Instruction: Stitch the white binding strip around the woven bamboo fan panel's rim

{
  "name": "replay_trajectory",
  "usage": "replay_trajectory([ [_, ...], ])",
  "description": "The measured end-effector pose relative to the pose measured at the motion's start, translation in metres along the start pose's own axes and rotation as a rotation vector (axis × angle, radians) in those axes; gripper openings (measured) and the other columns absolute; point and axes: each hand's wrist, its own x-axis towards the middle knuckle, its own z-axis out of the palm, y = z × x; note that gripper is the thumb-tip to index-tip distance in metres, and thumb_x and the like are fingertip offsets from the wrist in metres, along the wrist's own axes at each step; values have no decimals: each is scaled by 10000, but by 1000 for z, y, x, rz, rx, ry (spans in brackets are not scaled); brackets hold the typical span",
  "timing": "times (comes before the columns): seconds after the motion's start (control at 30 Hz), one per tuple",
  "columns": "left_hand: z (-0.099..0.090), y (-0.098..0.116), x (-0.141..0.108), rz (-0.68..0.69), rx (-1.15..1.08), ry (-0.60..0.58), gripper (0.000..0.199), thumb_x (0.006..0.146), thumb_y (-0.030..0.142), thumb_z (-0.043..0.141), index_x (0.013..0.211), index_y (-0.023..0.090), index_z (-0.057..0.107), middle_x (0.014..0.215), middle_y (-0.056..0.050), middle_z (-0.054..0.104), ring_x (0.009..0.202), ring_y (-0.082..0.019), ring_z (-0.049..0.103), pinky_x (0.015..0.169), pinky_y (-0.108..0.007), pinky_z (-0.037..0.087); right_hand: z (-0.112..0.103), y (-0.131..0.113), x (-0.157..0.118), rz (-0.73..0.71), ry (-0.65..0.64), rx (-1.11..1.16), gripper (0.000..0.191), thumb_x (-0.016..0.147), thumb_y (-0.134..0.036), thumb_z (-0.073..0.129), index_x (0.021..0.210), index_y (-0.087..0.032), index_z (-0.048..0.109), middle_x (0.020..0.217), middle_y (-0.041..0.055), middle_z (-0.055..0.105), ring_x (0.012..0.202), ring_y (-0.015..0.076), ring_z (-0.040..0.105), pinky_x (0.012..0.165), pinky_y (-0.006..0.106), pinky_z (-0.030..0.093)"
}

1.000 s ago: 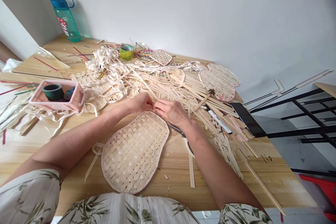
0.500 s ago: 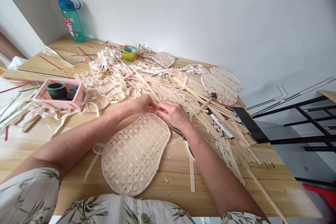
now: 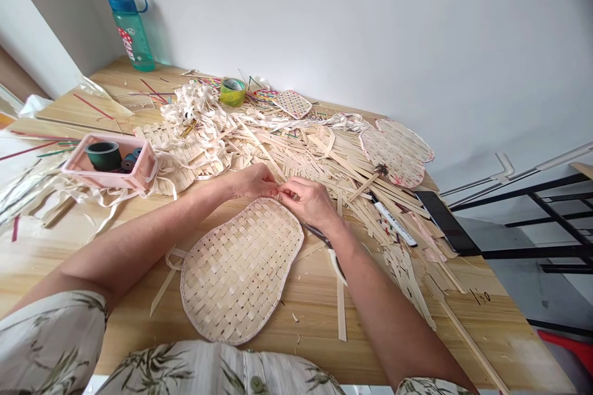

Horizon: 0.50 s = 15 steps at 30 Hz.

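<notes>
"Pale woven bamboo fan panel [image 3: 241, 271]: where does it lie?"

"Flat on the light wooden table [image 3: 319, 336], between the person's forearms. Its narrower end points away from the person, and a pale strip binds its rim."

"And the hands?"

"The left hand [image 3: 252, 182] and the right hand [image 3: 308, 202] sit just above that narrow end, almost meeting. The left fingertips [image 3: 274, 186] and right fingertips [image 3: 282, 192] are pinched narrow, close against each other. Whatever lies between them is too small to tell."

"What is close by?"

"Slim metal scissors [image 3: 315, 234] lie just beside the right wrist. Beyond the hands spreads a loose heap of cut bamboo strips [image 3: 315, 154]. To the left stands a pink rectangular tray [image 3: 146, 162] holding a dark green tape roll [image 3: 102, 155]. To the right, a white marker pen [image 3: 393, 224] lies on the strips near two pale woven fan shapes [image 3: 391, 157]. A teal water bottle with a blue cap [image 3: 132, 34] stands at the far left, against the wall."
</notes>
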Motion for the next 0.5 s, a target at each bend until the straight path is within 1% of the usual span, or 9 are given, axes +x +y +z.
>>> replay_trajectory([
  [0.07,-3,0,1,7,14,26,250,799,211,607,557,156,582,525,54,363,555,-88,289,549,-288,191,0,0,0,24,-15,14,137,909,-124,658,813,-198,723,793,35,729,692,174,638,645,272,422],
  [0.13,-7,0,1,17,33,59,159,773,179,584,641,139,664,553,45,443,569,-93,344,552,-276,226,-1,0,0,44,-32,33,130,889,-105,671,812,-195,723,796,32,742,683,167,651,646,263,432],
  [0.17,-8,0,1,23,44,71,146,758,167,575,689,131,698,571,40,484,581,-96,374,557,-270,246,-1,0,0,53,-39,42,132,882,-95,671,811,-193,724,803,33,751,680,165,658,645,260,437],
  [0.27,-11,0,1,45,78,88,187,731,157,569,764,115,748,600,27,561,603,-107,433,573,-263,287,-2,0,0,70,-48,58,138,876,-85,662,801,-187,717,801,37,758,666,163,660,636,256,442],
  [0.37,-10,-2,2,68,117,88,193,716,140,569,747,107,756,598,23,591,595,-106,448,580,-263,301,-4,-1,0,68,-46,69,140,872,-87,650,790,-187,703,769,28,734,648,160,641,620,253,435],
  [0.5,-7,-8,3,121,181,69,207,698,84,574,766,115,767,636,24,634,614,-100,488,601,-242,326,-5,-2,0,32,-40,83,146,891,-99,625,809,-197,695,793,20,721,665,152,626,621,247,430],
])
